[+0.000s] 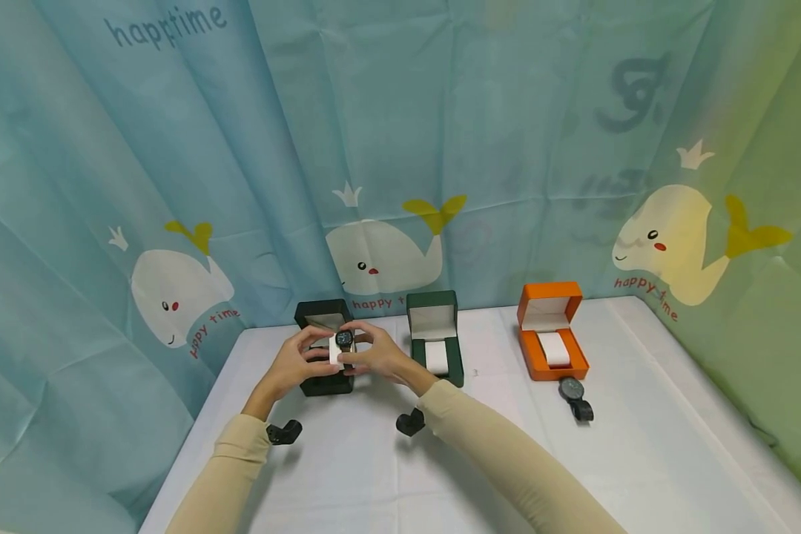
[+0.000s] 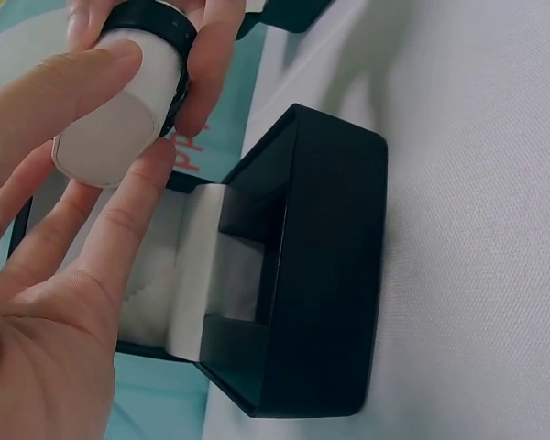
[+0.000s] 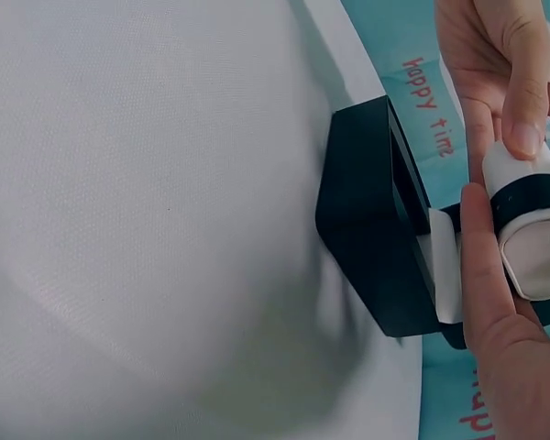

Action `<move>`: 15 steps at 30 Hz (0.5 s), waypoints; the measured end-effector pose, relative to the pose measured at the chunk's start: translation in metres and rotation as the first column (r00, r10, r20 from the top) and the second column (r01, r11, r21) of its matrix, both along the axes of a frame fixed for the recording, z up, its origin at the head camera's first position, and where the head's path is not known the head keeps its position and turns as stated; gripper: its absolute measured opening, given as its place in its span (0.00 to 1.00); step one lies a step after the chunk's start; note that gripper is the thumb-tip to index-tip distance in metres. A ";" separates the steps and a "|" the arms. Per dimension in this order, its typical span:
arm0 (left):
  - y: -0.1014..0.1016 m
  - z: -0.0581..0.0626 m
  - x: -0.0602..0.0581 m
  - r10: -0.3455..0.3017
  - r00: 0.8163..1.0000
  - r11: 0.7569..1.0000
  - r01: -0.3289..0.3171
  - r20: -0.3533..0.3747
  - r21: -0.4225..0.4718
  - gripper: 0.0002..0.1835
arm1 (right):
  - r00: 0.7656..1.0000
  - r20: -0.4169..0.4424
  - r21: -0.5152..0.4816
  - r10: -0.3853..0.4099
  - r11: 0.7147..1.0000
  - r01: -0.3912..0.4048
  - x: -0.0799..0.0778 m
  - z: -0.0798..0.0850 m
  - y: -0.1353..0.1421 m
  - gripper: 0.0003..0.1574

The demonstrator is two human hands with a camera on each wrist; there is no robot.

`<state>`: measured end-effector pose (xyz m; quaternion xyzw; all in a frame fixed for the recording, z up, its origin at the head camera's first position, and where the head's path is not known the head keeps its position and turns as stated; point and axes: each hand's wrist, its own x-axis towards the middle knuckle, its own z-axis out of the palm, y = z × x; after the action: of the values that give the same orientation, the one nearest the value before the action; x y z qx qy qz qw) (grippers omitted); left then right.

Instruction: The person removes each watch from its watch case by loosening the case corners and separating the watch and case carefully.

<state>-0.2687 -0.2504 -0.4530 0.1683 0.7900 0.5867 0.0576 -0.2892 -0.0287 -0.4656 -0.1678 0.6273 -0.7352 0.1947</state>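
Both hands hold a white watch cushion [image 2: 105,147] above an open black watch box [image 1: 328,385]. Around the cushion runs the dark band of a wristwatch [image 1: 344,340], its dial turned up in the head view. My left hand [image 1: 295,368] pinches one end of the cushion between thumb and fingers. From the other side my right hand [image 1: 382,355] grips the cushion and the band, thumb and fingers on opposite sides. In the left wrist view, the compartment of the black box shows no cushion inside. Part of the band is hidden behind the fingers.
Right of the black box stands an open green watch box [image 1: 457,365] with a white cushion. Farther right is an open orange watch box [image 1: 551,373], also with a white cushion. A dark wristwatch [image 1: 572,389] lies before it. A whale-print curtain [image 1: 507,111] hangs behind the table.
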 end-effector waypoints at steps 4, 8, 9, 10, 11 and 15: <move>0.001 0.001 0.000 0.002 1.000 1.000 -0.002 0.007 0.002 0.34 | 1.000 -0.017 0.010 -0.007 1.000 0.007 0.001 0.001 -0.001 0.38; 0.001 0.001 0.001 0.001 1.000 1.000 -0.001 0.018 -0.004 0.33 | 1.000 -0.018 0.013 0.002 1.000 -0.002 0.002 0.002 0.000 0.39; 0.001 0.001 0.001 -0.003 1.000 1.000 0.003 0.019 -0.005 0.33 | 1.000 -0.018 0.014 0.005 1.000 -0.005 0.003 0.002 0.000 0.39; 0.001 0.001 0.001 -0.006 1.000 1.000 0.006 0.019 -0.004 0.33 | 1.000 -0.017 0.015 0.007 1.000 -0.007 0.003 0.002 0.001 0.39; 0.001 0.001 0.001 -0.009 1.000 1.000 0.009 0.019 -0.004 0.33 | 1.000 -0.017 0.015 0.010 1.000 -0.009 0.003 0.002 0.001 0.39; 0.000 0.000 0.001 -0.023 0.999 1.000 0.023 0.023 0.003 0.33 | 1.000 -0.017 0.022 0.017 1.000 -0.017 0.001 0.000 0.003 0.38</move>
<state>-0.2681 -0.2501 -0.4532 0.1708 0.7864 0.5891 0.0735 -0.2878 -0.0261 -0.4654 -0.1774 0.6353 -0.7252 0.1974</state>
